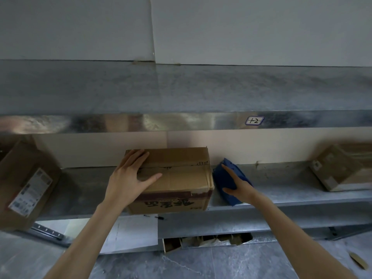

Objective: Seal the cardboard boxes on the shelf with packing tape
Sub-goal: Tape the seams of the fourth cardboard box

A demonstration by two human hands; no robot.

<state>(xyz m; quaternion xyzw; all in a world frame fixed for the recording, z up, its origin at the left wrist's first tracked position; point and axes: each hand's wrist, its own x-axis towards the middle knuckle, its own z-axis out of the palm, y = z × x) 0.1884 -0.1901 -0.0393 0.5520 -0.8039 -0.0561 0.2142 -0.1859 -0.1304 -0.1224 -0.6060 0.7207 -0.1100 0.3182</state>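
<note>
Brown cardboard box (177, 176), dark-red band; blue tape dispenser (227, 178); grey shelf (281, 178).

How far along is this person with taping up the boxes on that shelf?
Barely started, it seems. The middle box has its flaps folded shut, but I see no fresh tape along the seam. The left hand presses its top flat while the right hand rests on a blue tape dispenser beside it, not yet lifted. Whether the left box and the blurred right box are sealed, I cannot tell.
</note>
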